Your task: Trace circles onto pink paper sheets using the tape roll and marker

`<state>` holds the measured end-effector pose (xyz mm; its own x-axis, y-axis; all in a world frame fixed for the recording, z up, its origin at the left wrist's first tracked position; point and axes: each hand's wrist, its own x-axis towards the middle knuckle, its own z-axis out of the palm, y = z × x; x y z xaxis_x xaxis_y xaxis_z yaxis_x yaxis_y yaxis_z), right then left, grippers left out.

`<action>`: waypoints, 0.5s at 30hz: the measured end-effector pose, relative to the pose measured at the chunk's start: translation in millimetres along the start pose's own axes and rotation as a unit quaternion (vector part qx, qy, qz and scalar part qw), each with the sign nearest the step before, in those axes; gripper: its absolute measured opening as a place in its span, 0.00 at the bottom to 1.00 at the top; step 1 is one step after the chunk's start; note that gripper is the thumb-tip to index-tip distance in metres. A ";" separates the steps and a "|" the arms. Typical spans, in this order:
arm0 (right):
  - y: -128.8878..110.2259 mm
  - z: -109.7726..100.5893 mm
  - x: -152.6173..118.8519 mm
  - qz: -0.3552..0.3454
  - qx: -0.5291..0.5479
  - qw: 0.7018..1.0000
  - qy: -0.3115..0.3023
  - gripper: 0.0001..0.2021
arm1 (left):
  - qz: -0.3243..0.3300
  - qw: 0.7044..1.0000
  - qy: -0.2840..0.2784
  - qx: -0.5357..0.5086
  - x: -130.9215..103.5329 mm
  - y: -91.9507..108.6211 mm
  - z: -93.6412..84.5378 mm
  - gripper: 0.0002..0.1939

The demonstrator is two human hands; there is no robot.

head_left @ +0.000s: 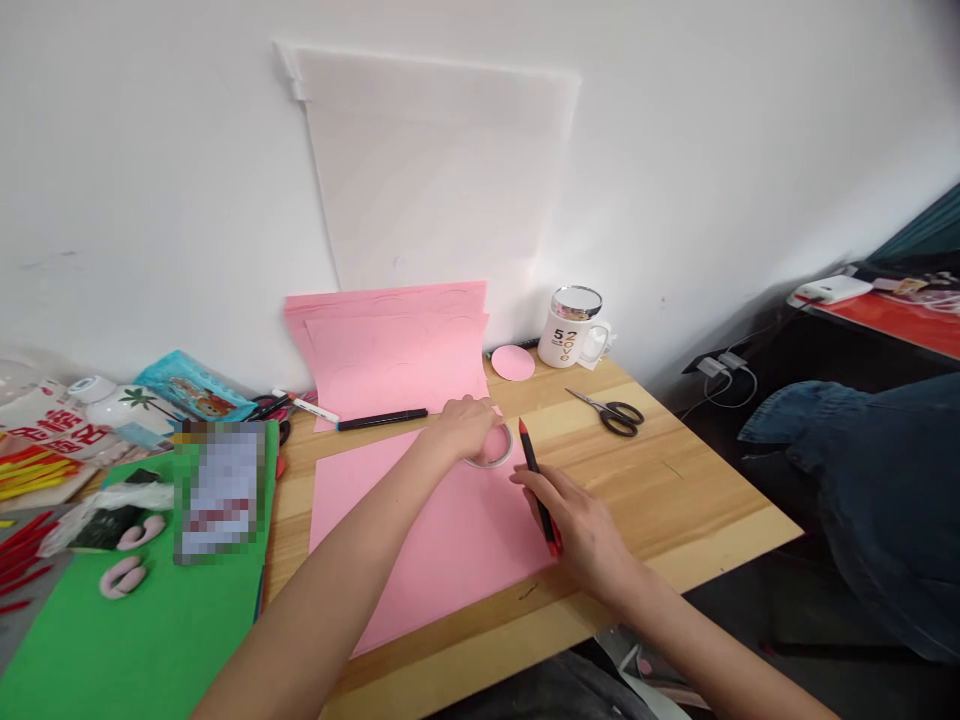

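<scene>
A sheet of pink paper (442, 550) lies on the wooden table. Near its top right corner, my left hand (469, 428) holds a round ring with a pale rim (501, 458) against the paper; pink shows inside it, and the fingertips are partly hidden. Just to the right, my right hand (574, 515) grips a black marker (531, 455) with red ends, its red tip pointing up and away from me. A cut pink paper circle (513, 363) lies behind the ring. More pink sheets (397, 350) with faint curved outlines lean against the wall.
Black-handled scissors (611, 411) lie on the right, and a white lidded mug (568, 330) stands by the wall. A black pen (382, 419) rests above the sheet. Green paper (165, 640), neck-pillow-shaped pieces (122, 578) and packets crowd the left side.
</scene>
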<state>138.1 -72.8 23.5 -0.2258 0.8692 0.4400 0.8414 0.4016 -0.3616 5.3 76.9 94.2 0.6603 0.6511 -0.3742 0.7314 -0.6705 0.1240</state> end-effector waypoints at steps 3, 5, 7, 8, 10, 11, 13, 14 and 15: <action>9.2 11.9 11.7 -0.007 0.012 1.000 -0.011 0.22 | 0.017 0.999 0.035 -0.032 2.9 -10.7 6.8 0.29; 13.6 19.6 17.6 -0.009 0.005 1.000 -0.028 0.22 | 0.020 0.995 0.068 -0.070 2.2 -21.3 12.1 0.29; 17.2 24.7 21.0 -0.010 0.001 0.999 -0.043 0.21 | 0.019 0.986 0.120 -0.117 -1.0 -33.2 19.0 0.29; 18.7 26.1 22.0 -0.011 0.003 0.999 -0.048 0.21 | 0.011 0.978 0.157 -0.138 -3.5 -38.9 23.4 0.28; 21.3 27.2 23.6 -0.014 0.010 0.998 -0.053 0.20 | -0.015 0.957 0.233 -0.173 -10.3 -48.3 34.6 0.23; 22.5 27.1 24.7 -0.016 0.014 0.998 -0.052 0.20 | -0.035 0.945 0.267 -0.186 -14.3 -51.7 41.4 0.22; 24.5 26.8 27.2 -0.017 0.018 0.998 -0.054 0.20 | -0.071 0.923 0.318 -0.205 -22.9 -55.8 56.9 0.21; 25.4 26.8 28.6 -0.018 0.016 0.998 -0.054 0.20 | -0.084 0.914 0.335 -0.214 -27.0 -56.7 65.1 0.21; 26.2 26.9 30.0 -0.019 0.013 0.998 -0.055 0.20 | -0.094 0.907 0.346 -0.221 -30.8 -57.0 73.1 0.21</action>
<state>140.1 -28.4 5.0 -0.3103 0.8790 0.3619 0.8182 0.4408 -0.3691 -69.2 69.0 31.5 0.3538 0.9091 0.2201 0.7385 -0.4159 0.5307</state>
